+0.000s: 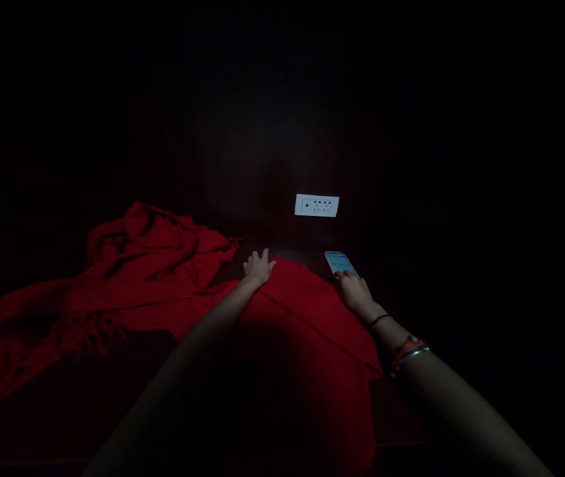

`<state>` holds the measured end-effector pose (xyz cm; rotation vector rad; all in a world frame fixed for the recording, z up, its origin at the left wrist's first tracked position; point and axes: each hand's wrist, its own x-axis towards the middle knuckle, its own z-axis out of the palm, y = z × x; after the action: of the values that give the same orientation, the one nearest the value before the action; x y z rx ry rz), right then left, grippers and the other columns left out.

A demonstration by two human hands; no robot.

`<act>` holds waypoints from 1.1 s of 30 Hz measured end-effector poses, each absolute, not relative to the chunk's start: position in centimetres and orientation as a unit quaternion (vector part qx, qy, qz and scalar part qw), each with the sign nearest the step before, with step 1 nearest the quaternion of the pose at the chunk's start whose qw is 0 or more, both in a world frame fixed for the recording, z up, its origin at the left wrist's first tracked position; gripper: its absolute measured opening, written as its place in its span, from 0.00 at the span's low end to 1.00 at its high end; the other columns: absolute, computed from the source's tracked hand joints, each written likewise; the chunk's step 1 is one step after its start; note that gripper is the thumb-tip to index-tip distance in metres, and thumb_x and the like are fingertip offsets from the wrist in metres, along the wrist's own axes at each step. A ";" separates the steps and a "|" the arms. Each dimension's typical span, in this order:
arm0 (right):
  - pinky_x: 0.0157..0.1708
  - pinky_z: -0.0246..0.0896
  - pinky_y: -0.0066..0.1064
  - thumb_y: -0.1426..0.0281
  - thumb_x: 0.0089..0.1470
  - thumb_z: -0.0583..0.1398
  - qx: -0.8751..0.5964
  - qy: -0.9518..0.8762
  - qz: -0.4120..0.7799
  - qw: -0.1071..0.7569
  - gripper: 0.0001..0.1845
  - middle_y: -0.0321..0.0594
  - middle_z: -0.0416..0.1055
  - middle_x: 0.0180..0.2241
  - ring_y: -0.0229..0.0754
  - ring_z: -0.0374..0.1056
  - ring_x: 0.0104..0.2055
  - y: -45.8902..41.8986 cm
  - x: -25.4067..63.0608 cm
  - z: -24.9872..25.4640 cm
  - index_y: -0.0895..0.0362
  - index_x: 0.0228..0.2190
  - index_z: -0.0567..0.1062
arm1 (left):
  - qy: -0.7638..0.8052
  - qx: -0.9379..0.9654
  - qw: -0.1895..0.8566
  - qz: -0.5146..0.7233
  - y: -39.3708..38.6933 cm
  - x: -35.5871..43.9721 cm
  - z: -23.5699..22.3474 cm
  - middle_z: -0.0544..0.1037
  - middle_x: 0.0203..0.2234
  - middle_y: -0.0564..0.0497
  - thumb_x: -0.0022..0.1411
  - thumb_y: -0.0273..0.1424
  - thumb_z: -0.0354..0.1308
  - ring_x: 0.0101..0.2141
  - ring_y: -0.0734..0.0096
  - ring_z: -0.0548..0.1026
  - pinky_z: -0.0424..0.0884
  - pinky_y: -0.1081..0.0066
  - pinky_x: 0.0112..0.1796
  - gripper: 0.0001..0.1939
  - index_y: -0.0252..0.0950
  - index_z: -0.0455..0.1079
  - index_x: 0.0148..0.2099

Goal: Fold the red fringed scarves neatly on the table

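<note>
The scene is very dark. A red cloth (307,311) lies spread on a dark surface before me, with a crumpled heap of it (148,258) to the left. My left hand (258,266) rests flat on the cloth's far edge, fingers spread. My right hand (354,289) lies at the cloth's right edge, its fingertips touching a lit phone (340,262) that lies on the surface. Whether those fingers grip the phone is unclear. Bracelets sit on my right wrist.
A white wall socket plate (316,205) is mounted on the dark wall just behind the surface. A fringed end of the red cloth (24,338) trails toward the near left. Everything else is lost in darkness.
</note>
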<state>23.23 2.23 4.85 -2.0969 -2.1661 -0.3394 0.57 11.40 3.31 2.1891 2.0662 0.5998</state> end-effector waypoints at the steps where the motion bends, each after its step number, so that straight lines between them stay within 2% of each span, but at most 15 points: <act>1: 0.38 0.55 0.37 0.66 0.55 0.43 -0.681 -0.717 -0.122 0.081 0.20 0.52 0.62 0.43 0.48 0.59 0.44 2.0 22.8 5.1 0.61 0.44 0.64 | 0.666 0.721 0.024 0.190 10.7 0.7 3.2 0.54 0.52 0.36 0.58 0.44 0.40 0.51 0.51 0.56 0.56 0.56 0.44 0.27 0.36 0.49 0.57; 4: 0.46 0.51 0.37 0.59 0.54 0.44 -0.603 -0.777 -0.111 0.143 0.24 0.48 0.56 0.50 0.46 0.52 0.51 0.3 21.1 5.5 0.58 0.48 0.61 | 0.585 0.797 0.033 0.147 8.3 0.5 2.4 0.45 0.57 0.40 0.57 0.48 0.37 0.55 0.53 0.44 0.49 0.56 0.49 0.31 0.37 0.46 0.58; 6: 0.49 0.45 0.42 0.53 0.51 0.43 -0.541 -0.833 -0.052 0.103 0.30 0.44 0.51 0.54 0.49 0.46 0.55 -1.3 20.1 4.8 0.53 0.52 0.55 | 0.519 0.848 0.055 0.092 6.9 -0.3 1.5 0.42 0.58 0.45 0.56 0.51 0.36 0.56 0.55 0.40 0.45 0.55 0.50 0.32 0.41 0.43 0.59; 9: 0.50 0.36 0.53 0.48 0.49 0.40 -0.528 -0.849 0.027 0.019 0.33 0.40 0.42 0.57 0.53 0.36 0.57 -3.3 19.5 2.9 0.47 0.54 0.47 | 0.496 0.864 0.082 0.029 5.8 -1.6 0.4 0.41 0.58 0.47 0.56 0.51 0.34 0.56 0.56 0.40 0.43 0.55 0.50 0.32 0.43 0.41 0.59; 12: 0.50 0.31 0.53 0.49 0.50 0.37 -0.539 -0.840 0.056 0.002 0.32 0.38 0.36 0.58 0.52 0.31 0.58 -4.0 20.0 1.7 0.45 0.55 0.45 | 0.506 0.859 0.069 0.036 5.0 -2.1 0.3 0.42 0.58 0.46 0.58 0.48 0.34 0.56 0.57 0.41 0.44 0.56 0.51 0.30 0.40 0.42 0.59; 17: 0.50 0.36 0.51 0.48 0.48 0.43 -0.533 -0.843 0.052 0.055 0.35 0.46 0.43 0.57 0.52 0.38 0.57 -4.4 19.1 3.4 0.52 0.55 0.49 | 0.463 0.869 -0.047 0.166 2.2 -2.4 0.3 0.46 0.57 0.43 0.60 0.37 0.38 0.56 0.63 0.44 0.44 0.64 0.52 0.25 0.32 0.46 0.58; 20: 0.49 0.41 0.46 0.55 0.49 0.49 -0.477 -0.874 -0.014 0.089 0.31 0.46 0.50 0.54 0.49 0.44 0.55 -5.3 16.8 4.0 0.53 0.53 0.53 | 0.473 0.854 -0.057 0.211 0.7 -3.1 -0.8 0.47 0.56 0.40 0.59 0.34 0.39 0.55 0.63 0.45 0.46 0.64 0.52 0.26 0.28 0.44 0.58; 23: 0.46 0.48 0.41 0.67 0.52 0.49 -0.416 -0.905 -0.071 0.043 0.20 0.44 0.58 0.48 0.45 0.52 0.50 -5.8 14.7 3.9 0.50 0.48 0.61 | 0.488 0.849 -0.018 0.204 0.5 -3.8 -1.8 0.48 0.56 0.37 0.58 0.33 0.40 0.55 0.62 0.47 0.51 0.64 0.51 0.27 0.25 0.44 0.57; 26: 0.43 0.50 0.41 0.74 0.54 0.46 -0.390 -0.914 -0.108 -0.010 0.17 0.43 0.63 0.41 0.43 0.56 0.45 -5.5 14.0 3.9 0.51 0.43 0.65 | 0.484 0.854 -0.002 0.191 0.7 -4.2 -2.1 0.46 0.56 0.38 0.58 0.32 0.39 0.55 0.62 0.48 0.52 0.64 0.50 0.27 0.26 0.43 0.58; 28: 0.43 0.50 0.42 0.75 0.54 0.45 -0.391 -0.912 -0.125 -0.029 0.17 0.43 0.64 0.40 0.43 0.57 0.44 -4.9 14.2 4.2 0.52 0.43 0.65 | 0.479 0.859 0.004 0.178 0.9 -4.2 -1.9 0.46 0.56 0.38 0.58 0.33 0.39 0.55 0.62 0.48 0.51 0.63 0.51 0.28 0.26 0.42 0.58; 33: 0.37 0.56 0.42 0.72 0.55 0.45 -0.392 -0.908 -0.135 -0.058 0.16 0.45 0.59 0.44 0.46 0.54 0.45 -3.8 14.7 4.9 0.52 0.43 0.64 | 0.484 0.860 0.010 0.162 0.8 -3.9 -1.5 0.44 0.57 0.37 0.58 0.35 0.39 0.55 0.61 0.46 0.49 0.62 0.51 0.29 0.25 0.42 0.58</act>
<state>14.69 -3.81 4.93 -1.2793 -2.9641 -0.4400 -3.89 0.81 -1.50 2.6846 1.5118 0.5062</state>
